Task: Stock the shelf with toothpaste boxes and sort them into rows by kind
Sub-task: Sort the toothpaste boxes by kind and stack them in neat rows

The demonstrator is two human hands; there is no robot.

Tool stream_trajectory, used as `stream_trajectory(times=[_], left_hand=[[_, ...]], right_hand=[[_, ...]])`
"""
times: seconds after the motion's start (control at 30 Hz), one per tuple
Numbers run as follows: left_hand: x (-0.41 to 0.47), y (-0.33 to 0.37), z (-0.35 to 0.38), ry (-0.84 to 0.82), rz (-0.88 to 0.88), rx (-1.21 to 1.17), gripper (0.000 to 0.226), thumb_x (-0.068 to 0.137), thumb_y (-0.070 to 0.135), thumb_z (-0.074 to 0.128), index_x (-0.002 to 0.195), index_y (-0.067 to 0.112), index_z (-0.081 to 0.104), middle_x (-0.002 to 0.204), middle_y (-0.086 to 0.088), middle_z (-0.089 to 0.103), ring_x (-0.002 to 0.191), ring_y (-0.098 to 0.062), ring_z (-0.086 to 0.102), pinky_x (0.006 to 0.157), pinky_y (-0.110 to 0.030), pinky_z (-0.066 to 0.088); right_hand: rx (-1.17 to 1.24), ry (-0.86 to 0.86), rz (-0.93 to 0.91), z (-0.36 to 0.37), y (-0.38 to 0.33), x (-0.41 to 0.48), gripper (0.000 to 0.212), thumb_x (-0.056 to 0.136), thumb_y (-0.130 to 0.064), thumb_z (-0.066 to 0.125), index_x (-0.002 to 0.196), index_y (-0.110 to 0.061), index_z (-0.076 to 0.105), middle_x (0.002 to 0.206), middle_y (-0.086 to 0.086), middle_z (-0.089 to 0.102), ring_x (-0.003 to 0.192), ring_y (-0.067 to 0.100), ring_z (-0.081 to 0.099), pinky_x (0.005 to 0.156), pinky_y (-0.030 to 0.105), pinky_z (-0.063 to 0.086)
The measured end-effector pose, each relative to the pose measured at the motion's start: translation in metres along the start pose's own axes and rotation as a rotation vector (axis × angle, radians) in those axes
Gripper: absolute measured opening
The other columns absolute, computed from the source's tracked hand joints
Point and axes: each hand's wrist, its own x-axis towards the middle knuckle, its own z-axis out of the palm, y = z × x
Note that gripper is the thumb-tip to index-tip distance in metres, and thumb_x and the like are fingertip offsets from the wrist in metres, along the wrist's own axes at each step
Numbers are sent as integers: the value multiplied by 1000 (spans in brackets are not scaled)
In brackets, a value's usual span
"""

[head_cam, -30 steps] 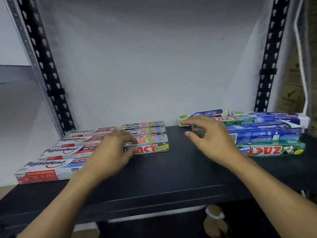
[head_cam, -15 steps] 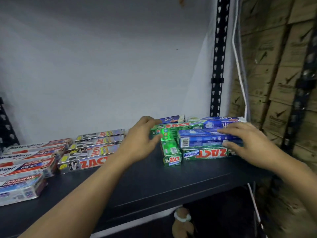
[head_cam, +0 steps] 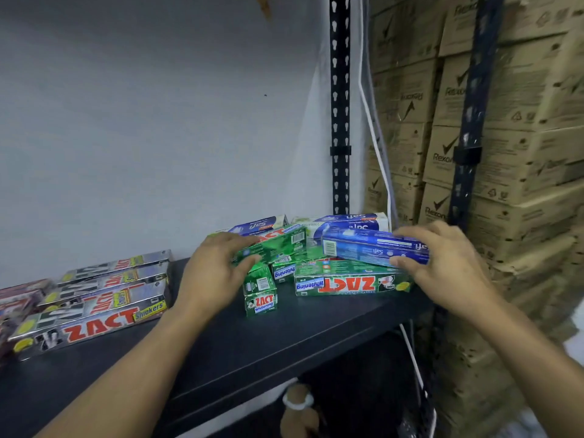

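Observation:
On the dark shelf (head_cam: 268, 339) a jumbled pile of green and blue toothpaste boxes lies at the right. My left hand (head_cam: 215, 273) grips the left end of a green Zact box (head_cam: 278, 245) raised off the pile. My right hand (head_cam: 442, 263) holds the right end of a blue box (head_cam: 373, 246), tilted above a long green Zact Whitening box (head_cam: 347, 284). A short green Zact box (head_cam: 260, 289) points its end at me. More blue boxes (head_cam: 344, 221) lie against the back wall. Silver Zact Smokers boxes (head_cam: 91, 320) form a row at the left.
A black perforated upright (head_cam: 339, 121) stands behind the pile, with a white cable (head_cam: 376, 137) beside it. Stacked brown cartons (head_cam: 505, 137) fill the right side. Red and white boxes (head_cam: 15, 298) show at the far left edge. A small toy figure (head_cam: 298, 412) sits below the shelf.
The view swung right and closer to the pile. My left hand closed on the green box and lifted it. My right hand took the blue box and tilted it up.

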Motion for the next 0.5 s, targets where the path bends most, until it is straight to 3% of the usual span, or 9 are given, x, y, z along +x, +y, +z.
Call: stream_trajectory(times=[0.13,0.3,0.5], left_hand=[[-2,6,4,49,-23,-50,30,87,32,76,117,29,74,106,4,68,103,-20,60,86,-32,47],[-4,10,3,67,-28,-104,30,85,29,78,114,29,75,106,3,68,102,-18,60,88,-31,46],[-6,12,2,73,-26,-125,28,84,28,79,112,27,76,108,3,69,103,-18,59,87,-29,42]], right_hand=[[-27,217,181,-7,21,-21,40,79,-42,79,117,-36,70,103,1,58,102,29,52,84,49,53],[-172,145,368,-22,27,-30,41,78,-53,75,117,-42,68,104,2,57,110,29,51,88,49,50],[-167,63,351,-6,11,-34,40,82,-51,73,119,-37,69,107,5,58,108,31,56,86,44,53]])
